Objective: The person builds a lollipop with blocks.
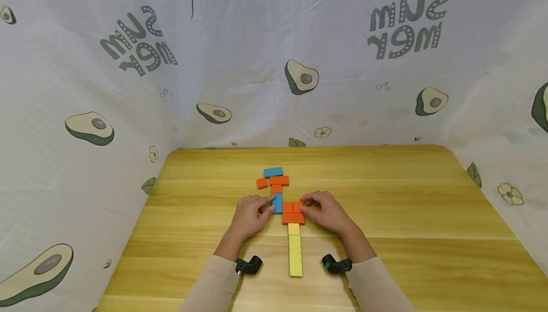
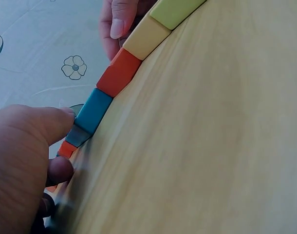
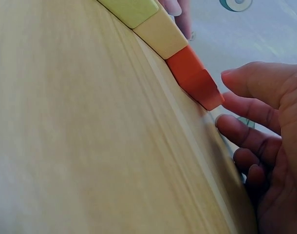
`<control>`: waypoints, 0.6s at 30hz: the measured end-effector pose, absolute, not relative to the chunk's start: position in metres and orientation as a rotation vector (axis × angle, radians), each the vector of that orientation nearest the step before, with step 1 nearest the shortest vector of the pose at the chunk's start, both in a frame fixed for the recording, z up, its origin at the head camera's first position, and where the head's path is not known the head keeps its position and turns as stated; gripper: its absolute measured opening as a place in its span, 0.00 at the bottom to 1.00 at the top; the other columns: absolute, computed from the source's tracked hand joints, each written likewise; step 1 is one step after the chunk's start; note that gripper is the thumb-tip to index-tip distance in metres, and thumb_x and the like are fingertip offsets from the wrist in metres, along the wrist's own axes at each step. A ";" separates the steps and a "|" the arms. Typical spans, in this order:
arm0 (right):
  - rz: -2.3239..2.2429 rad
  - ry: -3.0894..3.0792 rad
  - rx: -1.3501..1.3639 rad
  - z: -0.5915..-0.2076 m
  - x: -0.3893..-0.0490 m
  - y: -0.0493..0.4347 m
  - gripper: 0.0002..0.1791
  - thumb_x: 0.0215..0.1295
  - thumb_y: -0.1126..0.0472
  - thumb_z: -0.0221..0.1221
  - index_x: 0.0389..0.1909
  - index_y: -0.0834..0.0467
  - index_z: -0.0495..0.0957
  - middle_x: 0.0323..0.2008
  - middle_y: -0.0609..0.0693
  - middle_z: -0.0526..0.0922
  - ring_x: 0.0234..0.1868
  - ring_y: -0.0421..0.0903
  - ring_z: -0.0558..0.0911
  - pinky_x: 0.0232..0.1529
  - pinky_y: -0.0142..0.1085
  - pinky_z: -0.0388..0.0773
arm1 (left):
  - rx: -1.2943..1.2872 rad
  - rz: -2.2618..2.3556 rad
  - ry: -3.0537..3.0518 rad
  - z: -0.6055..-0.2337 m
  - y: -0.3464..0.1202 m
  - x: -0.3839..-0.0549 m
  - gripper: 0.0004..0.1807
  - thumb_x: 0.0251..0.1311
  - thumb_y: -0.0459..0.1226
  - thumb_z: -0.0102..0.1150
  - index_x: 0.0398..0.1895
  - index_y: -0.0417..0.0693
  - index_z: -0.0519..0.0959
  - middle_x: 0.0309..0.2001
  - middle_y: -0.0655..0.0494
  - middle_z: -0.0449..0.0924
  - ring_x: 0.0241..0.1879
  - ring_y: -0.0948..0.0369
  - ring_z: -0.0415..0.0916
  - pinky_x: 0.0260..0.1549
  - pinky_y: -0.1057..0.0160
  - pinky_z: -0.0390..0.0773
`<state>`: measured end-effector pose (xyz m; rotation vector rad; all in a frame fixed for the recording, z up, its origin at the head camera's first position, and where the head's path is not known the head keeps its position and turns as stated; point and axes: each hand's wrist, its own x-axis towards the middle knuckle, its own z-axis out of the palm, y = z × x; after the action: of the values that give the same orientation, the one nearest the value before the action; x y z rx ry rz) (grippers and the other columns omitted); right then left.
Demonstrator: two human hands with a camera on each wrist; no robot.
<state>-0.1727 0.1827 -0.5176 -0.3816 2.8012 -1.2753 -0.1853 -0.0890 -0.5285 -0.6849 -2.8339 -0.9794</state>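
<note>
On the table in the head view, flat blocks form a joined figure. My left hand [image 1: 252,214] rests at the left side of an upright blue block [image 1: 277,203], its thumb and index fingertips against that edge. My right hand [image 1: 327,211] is at the right edge of two small orange square blocks [image 1: 288,207], which sit side by side above an orange rectangular block [image 1: 293,218]. In the right wrist view its fingers are spread apart, one fingertip [image 3: 227,100] at the red-orange block [image 3: 199,83]. Neither hand wraps round a block.
Below the orange blocks lie a small pale-yellow block [image 1: 293,229] and a long yellow-green block [image 1: 295,256]. Farther up are an orange square [image 1: 276,189], an orange rectangle [image 1: 279,180], a tilted orange square [image 1: 262,183] and a blue rectangle [image 1: 273,172]. A patterned cloth [image 1: 257,64] surrounds the wooden table [image 1: 385,198].
</note>
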 end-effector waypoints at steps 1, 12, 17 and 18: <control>-1.275 2.800 -0.378 -0.518 -0.173 0.182 0.12 0.68 0.58 0.69 0.51 0.53 0.87 0.42 0.44 0.84 0.48 0.46 0.74 0.56 0.47 0.73 | -0.684 -0.977 -2.835 -0.529 -0.089 -0.185 0.21 0.74 0.48 0.62 0.67 0.58 0.83 0.25 0.68 0.69 0.31 0.65 0.64 0.42 0.59 0.60; -1.250 2.750 -0.373 -0.511 -0.191 0.183 0.14 0.73 0.57 0.65 0.54 0.59 0.84 0.44 0.51 0.84 0.44 0.46 0.78 0.51 0.44 0.77 | -0.695 -0.953 -2.816 -0.530 -0.090 -0.185 0.21 0.75 0.48 0.61 0.67 0.59 0.83 0.25 0.68 0.69 0.30 0.66 0.64 0.42 0.60 0.60; -1.185 2.736 -0.386 -0.500 -0.218 0.179 0.14 0.75 0.58 0.63 0.55 0.61 0.83 0.41 0.53 0.83 0.39 0.46 0.76 0.45 0.40 0.76 | -0.719 -0.952 -2.781 -0.528 -0.090 -0.185 0.21 0.74 0.46 0.62 0.67 0.56 0.83 0.25 0.65 0.70 0.30 0.66 0.64 0.41 0.60 0.62; -1.162 2.737 -0.399 -0.498 -0.223 0.177 0.15 0.75 0.57 0.63 0.56 0.61 0.83 0.41 0.53 0.82 0.39 0.46 0.77 0.45 0.41 0.77 | -0.722 -0.950 -2.780 -0.527 -0.090 -0.185 0.21 0.74 0.46 0.62 0.67 0.56 0.83 0.25 0.65 0.70 0.29 0.66 0.64 0.41 0.60 0.62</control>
<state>-0.2232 0.1766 -0.4978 -0.3995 2.7366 -1.1621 -0.1851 -0.0904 -0.5275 -0.7224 -2.7799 -0.9503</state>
